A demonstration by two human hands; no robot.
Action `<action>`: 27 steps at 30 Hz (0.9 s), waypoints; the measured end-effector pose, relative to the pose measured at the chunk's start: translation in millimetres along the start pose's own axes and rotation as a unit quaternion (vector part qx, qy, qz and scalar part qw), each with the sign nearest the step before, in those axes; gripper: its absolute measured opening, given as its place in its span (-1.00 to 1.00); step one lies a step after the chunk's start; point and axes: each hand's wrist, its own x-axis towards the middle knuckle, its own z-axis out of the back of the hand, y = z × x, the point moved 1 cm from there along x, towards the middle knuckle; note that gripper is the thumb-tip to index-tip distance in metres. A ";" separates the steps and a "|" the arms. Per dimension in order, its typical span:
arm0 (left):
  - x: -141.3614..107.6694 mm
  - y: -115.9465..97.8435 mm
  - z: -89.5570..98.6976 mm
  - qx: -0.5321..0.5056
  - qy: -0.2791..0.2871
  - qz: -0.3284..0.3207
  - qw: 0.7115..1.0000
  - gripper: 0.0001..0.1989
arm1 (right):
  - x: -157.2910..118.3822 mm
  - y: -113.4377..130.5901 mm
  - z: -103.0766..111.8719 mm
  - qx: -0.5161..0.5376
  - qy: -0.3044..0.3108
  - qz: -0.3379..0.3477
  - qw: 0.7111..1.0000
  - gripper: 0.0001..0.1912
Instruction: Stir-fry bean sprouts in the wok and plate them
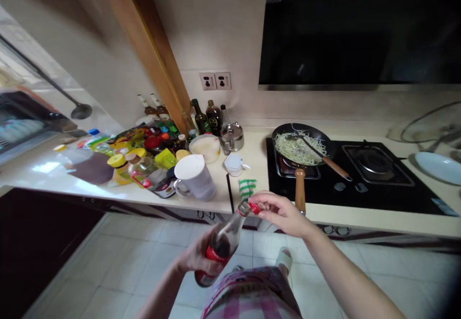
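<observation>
My left hand (201, 254) is wrapped round the lower body of a glass bottle (229, 232) with a red label and dark liquid in it. The bottle is tilted, its mouth pointing up and to the right. Close beside that mouth, my right hand (279, 212) pinches a red bottle cap (254, 207) between its fingers. The cap looks off the neck. Just behind the hands, a green-and-white packet (248, 188) lies on the counter (248, 139) near a black stick (230, 193).
A wok (326, 134) of pale shreds (297, 148) stands on the left burner, a wooden-handled spatula (334, 166) resting in it. A white pitcher (196, 177), a lidded white pot (235, 164) and several bottles and jars crowd the counter's left. A light-blue plate (439, 167) is far right.
</observation>
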 end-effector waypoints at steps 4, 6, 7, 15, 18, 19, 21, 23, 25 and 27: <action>1.0 -9.1 8.1 -0.006 0.094 0.022 0.995 -0.30 | 1.4 38.9 1.9 -0.153 0.083 0.053 0.983 -0.73; 2.5 -11.0 8.8 -0.028 0.153 0.044 0.987 -0.30 | 0.1 55.3 0.2 -0.198 0.142 0.071 0.967 -0.73; 3.2 -11.3 8.3 -0.041 0.179 0.056 0.981 -0.30 | -0.3 63.2 -0.3 -0.215 0.169 0.075 0.959 -0.72; 0.0 -17.2 -8.0 0.012 0.131 0.022 0.991 -0.34 | 0.4 72.6 7.6 -0.259 0.199 -0.034 0.944 -0.87; -0.6 -14.5 -17.2 0.188 -0.020 -0.007 0.982 -0.33 | -3.3 44.2 7.6 -0.217 0.115 -0.114 0.963 -0.80; 0.0 -12.4 -20.3 0.246 -0.074 -0.006 0.966 -0.30 | -4.3 36.0 7.3 -0.219 0.090 -0.129 0.963 -0.78; 2.0 -8.0 -25.9 0.327 -0.161 -0.006 0.931 -0.27 | -4.6 26.9 8.5 -0.265 0.059 -0.134 0.953 -0.73; 4.0 -4.9 -29.3 0.350 -0.207 -0.009 0.914 -0.30 | -1.9 28.8 13.3 -0.343 0.068 -0.115 0.930 -0.72; 4.6 -3.0 -29.5 0.319 -0.209 -0.010 0.925 -0.29 | 3.5 38.8 21.1 -0.395 0.115 -0.064 0.909 -0.73; 3.5 -1.8 -28.0 0.222 -0.172 -0.014 0.960 -0.23 | 9.6 51.0 29.5 -0.411 0.190 0.044 0.890 -0.68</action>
